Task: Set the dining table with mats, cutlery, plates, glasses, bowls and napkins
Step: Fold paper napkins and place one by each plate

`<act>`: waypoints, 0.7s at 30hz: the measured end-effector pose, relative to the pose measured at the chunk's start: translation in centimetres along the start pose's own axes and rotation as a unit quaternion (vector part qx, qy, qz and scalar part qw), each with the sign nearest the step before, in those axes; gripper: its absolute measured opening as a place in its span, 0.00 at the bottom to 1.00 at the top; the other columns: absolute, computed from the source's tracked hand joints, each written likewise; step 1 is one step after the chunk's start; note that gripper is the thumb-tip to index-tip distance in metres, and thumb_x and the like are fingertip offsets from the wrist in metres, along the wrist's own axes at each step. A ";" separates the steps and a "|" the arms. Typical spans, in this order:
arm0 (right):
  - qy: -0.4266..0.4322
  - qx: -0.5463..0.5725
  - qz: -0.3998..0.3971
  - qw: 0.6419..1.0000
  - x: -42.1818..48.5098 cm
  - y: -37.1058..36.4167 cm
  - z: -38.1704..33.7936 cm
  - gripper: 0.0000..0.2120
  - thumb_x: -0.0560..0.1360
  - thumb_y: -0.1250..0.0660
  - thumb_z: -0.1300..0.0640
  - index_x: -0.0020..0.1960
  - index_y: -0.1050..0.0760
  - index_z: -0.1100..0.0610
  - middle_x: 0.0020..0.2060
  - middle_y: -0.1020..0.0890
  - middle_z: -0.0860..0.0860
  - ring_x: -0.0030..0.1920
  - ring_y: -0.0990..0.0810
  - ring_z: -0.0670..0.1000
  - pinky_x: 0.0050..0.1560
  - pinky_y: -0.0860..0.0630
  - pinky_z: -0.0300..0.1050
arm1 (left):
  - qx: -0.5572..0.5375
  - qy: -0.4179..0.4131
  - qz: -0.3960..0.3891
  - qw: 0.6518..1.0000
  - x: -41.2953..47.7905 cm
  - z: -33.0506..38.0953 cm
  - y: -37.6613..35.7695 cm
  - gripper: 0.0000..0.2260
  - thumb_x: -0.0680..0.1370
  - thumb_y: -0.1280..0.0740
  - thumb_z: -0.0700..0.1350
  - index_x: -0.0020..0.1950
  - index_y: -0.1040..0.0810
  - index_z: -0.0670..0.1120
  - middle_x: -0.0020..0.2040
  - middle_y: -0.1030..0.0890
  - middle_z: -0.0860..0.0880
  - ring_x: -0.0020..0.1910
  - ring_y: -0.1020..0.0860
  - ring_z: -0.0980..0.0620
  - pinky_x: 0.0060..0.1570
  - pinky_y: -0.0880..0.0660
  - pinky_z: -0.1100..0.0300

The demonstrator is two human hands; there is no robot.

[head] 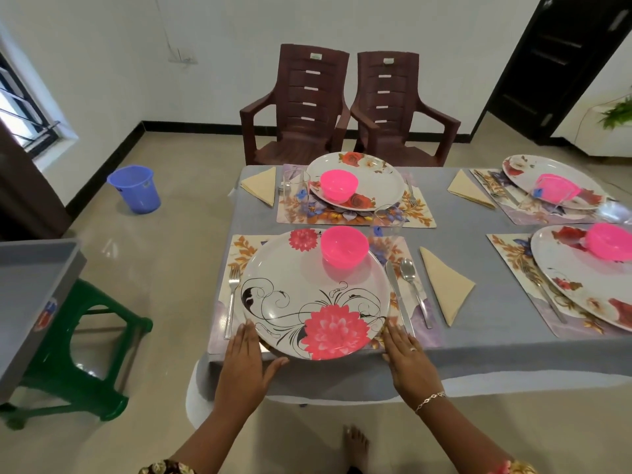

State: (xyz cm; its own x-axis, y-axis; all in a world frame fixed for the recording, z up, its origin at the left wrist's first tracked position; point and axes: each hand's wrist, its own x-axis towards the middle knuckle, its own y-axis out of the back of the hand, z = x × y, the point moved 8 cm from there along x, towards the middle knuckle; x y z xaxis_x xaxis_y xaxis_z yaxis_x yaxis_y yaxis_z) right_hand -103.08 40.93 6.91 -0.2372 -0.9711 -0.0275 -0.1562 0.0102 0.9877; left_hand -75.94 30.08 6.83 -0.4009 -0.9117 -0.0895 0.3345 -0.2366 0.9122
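Flanking the near rim of the flowered plate (307, 285), the left hand (244, 354) and right hand (407, 354) are laid flat with fingers straight, touching its edge and gripping nothing. The plate is set on a mat (239, 248) at the near corner of the table (496, 336), with a pink bowl (343, 246) placed on its far side. A fork (232, 295) is laid just left of the plate. A knife (396, 295) and spoon (412, 282) are laid to its right, close beside the right fingertips. A folded napkin (444, 285) is found beyond the spoon, and a glass (388, 224) behind the bowl. Three more settings are spread across the table. Two chairs (297, 107) are seen at the far side, a bucket (135, 189) and stool (89, 336) on the floor to the left.
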 end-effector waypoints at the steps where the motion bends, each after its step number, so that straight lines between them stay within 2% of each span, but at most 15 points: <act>1: -0.001 -0.003 0.010 1.000 0.1 0.4 -0.1 0.30 0.82 0.62 0.48 0.63 0.26 0.61 0.61 0.22 0.56 0.59 0.22 0.57 0.54 0.24 0.50 | -0.023 0.007 -0.006 1.000 -0.1 0.1 0.0 0.51 0.70 0.60 0.75 0.72 0.38 0.33 0.70 0.32 0.36 0.70 0.34 0.39 0.68 0.41 0.52; 2: -0.002 0.012 0.029 1.000 0.3 0.7 -0.1 0.29 0.81 0.61 0.47 0.64 0.27 0.60 0.62 0.23 0.56 0.60 0.22 0.56 0.55 0.24 0.49 | -0.024 0.009 0.006 1.000 -0.1 0.3 0.1 0.52 0.70 0.60 0.76 0.73 0.41 0.34 0.72 0.35 0.36 0.72 0.37 0.39 0.71 0.45 0.54; 4: -0.025 0.071 0.062 0.995 0.4 2.1 -0.1 0.24 0.80 0.53 0.47 0.67 0.30 0.59 0.64 0.25 0.55 0.64 0.25 0.56 0.59 0.26 0.50 | 0.014 -0.014 0.010 1.000 -0.1 1.0 0.0 0.48 0.72 0.57 0.74 0.76 0.48 0.36 0.71 0.36 0.35 0.73 0.39 0.39 0.73 0.51 0.55; 6: -0.067 0.160 0.089 0.981 0.8 3.5 0.5 0.25 0.77 0.47 0.45 0.63 0.26 0.61 0.58 0.20 0.57 0.59 0.22 0.58 0.56 0.24 0.53 | 0.053 -0.047 -0.004 0.997 0.1 2.3 0.0 0.46 0.73 0.53 0.73 0.77 0.54 0.39 0.74 0.40 0.36 0.76 0.48 0.41 0.73 0.54 0.53; 8: -0.113 0.213 0.124 0.963 1.9 5.3 1.7 0.23 0.74 0.41 0.47 0.57 0.23 0.63 0.51 0.17 0.59 0.53 0.19 0.58 0.53 0.22 0.56 | 0.074 -0.099 0.001 0.992 0.7 4.2 -0.1 0.48 0.71 0.50 0.74 0.77 0.54 0.39 0.76 0.47 0.38 0.76 0.52 0.42 0.72 0.53 0.50; 10: -0.147 0.242 0.145 0.948 4.0 6.8 2.9 0.18 0.76 0.37 0.53 0.62 0.26 0.63 0.56 0.20 0.59 0.58 0.22 0.59 0.58 0.26 0.53 | 0.104 -0.143 -0.032 0.984 1.3 5.9 -1.0 0.49 0.71 0.48 0.74 0.76 0.48 0.37 0.76 0.47 0.39 0.75 0.49 0.40 0.71 0.50 0.48; 12: -0.163 0.278 0.155 0.934 6.7 8.4 3.9 0.22 0.75 0.34 0.57 0.67 0.31 0.62 0.63 0.25 0.59 0.63 0.26 0.59 0.62 0.30 0.49 | 0.128 -0.183 -0.047 0.973 1.7 7.4 -1.7 0.45 0.73 0.49 0.73 0.74 0.41 0.36 0.76 0.44 0.39 0.75 0.46 0.41 0.70 0.48 0.46; 15: -0.179 0.335 0.143 0.914 11.0 10.4 5.2 0.30 0.73 0.31 0.58 0.71 0.38 0.62 0.69 0.32 0.59 0.68 0.33 0.58 0.66 0.37 0.48 | 0.116 -0.194 -0.048 0.973 3.0 9.1 -1.7 0.41 0.75 0.52 0.70 0.73 0.39 0.36 0.75 0.42 0.40 0.75 0.48 0.43 0.70 0.49 0.48; 17: -0.179 0.371 0.116 0.904 14.0 10.8 6.0 0.37 0.71 0.28 0.57 0.73 0.43 0.62 0.72 0.37 0.58 0.71 0.38 0.57 0.69 0.40 0.47 | 0.124 -0.176 -0.063 0.974 4.6 9.7 -1.6 0.43 0.74 0.52 0.72 0.74 0.42 0.38 0.76 0.45 0.40 0.75 0.49 0.45 0.71 0.51 0.49; 19: -0.168 0.402 0.094 0.895 16.3 10.7 6.6 0.41 0.69 0.26 0.58 0.74 0.46 0.61 0.74 0.40 0.57 0.73 0.40 0.56 0.70 0.41 0.48 | 0.141 -0.168 -0.091 0.971 6.3 10.0 -1.9 0.48 0.71 0.53 0.76 0.77 0.50 0.39 0.77 0.50 0.40 0.76 0.52 0.44 0.71 0.53 0.49; 21: -0.149 0.425 0.083 0.889 17.9 10.5 6.7 0.44 0.67 0.25 0.58 0.75 0.46 0.59 0.73 0.39 0.55 0.72 0.39 0.55 0.69 0.40 0.48 | 0.159 -0.145 -0.160 0.963 7.1 10.3 -2.7 0.52 0.68 0.58 0.78 0.76 0.55 0.38 0.75 0.41 0.39 0.76 0.46 0.43 0.70 0.54 0.49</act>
State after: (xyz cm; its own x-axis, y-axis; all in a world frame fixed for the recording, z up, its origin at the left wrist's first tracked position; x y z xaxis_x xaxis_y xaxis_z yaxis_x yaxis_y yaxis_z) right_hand -115.42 25.28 15.75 -0.5488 -0.8339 -0.0577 -0.7329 0.4468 0.5131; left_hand -88.49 27.69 7.81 -0.6773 -0.6655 -0.3137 -0.1065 -0.3333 0.9368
